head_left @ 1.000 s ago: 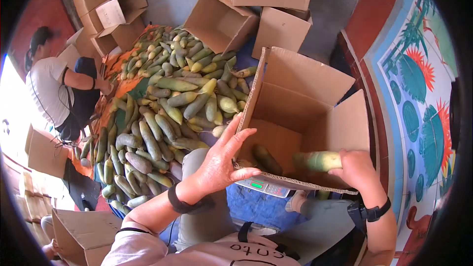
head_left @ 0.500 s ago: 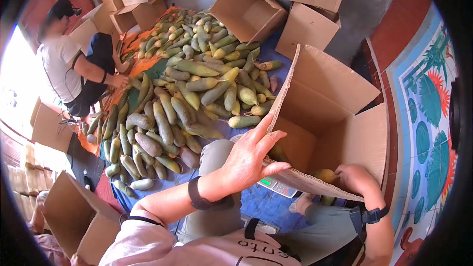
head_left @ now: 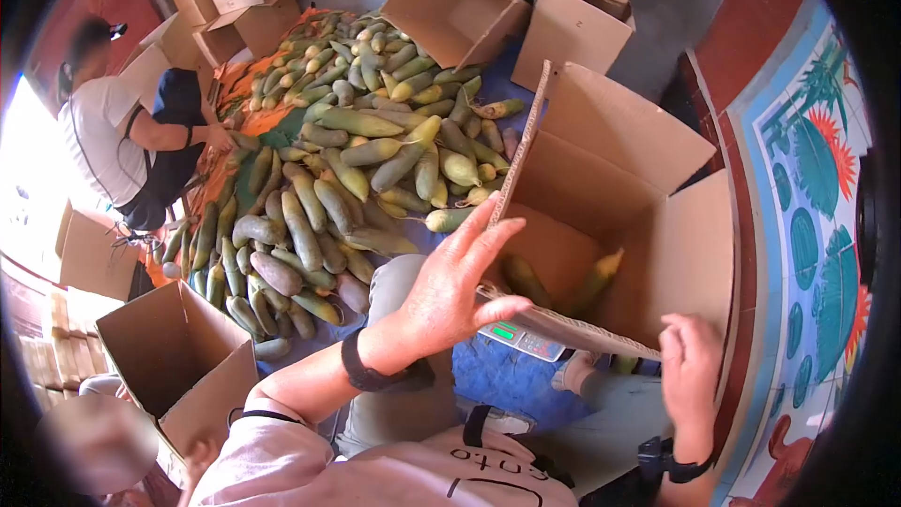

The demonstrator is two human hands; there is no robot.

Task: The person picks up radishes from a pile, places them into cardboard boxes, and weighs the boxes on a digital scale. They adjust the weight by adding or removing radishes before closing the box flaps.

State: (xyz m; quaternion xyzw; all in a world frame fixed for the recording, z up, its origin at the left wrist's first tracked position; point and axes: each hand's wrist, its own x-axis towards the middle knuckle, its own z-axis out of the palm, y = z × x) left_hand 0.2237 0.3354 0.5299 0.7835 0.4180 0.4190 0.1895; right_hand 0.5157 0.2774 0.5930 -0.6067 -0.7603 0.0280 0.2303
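A tall cardboard box [head_left: 690,253] stands in front of me with its flaps up. Inside lie long green radishes, one with a yellowish tip [head_left: 598,282] and a darker one [head_left: 526,280] near the left wall. My left hand [head_left: 455,272] rests against the box's near left corner, fingers stretched and thumb spread out. Over the near right corner is my right hand [head_left: 690,366], loosely bent with nothing seen in it. A digital scale [head_left: 530,342] with a lit green display shows partly under the box's near edge.
A large pile of green radishes [head_left: 324,192] covers sheets to the left. At the far left a person [head_left: 122,131] reaches toward it. Another person [head_left: 103,446] sits low left beside an open box [head_left: 211,371]. More boxes [head_left: 572,33] stand along the back wall.
My right hand has come up out of the box and let go of a radish, which now lies inside. At the lower left, another person's head has come into view beside the open box.
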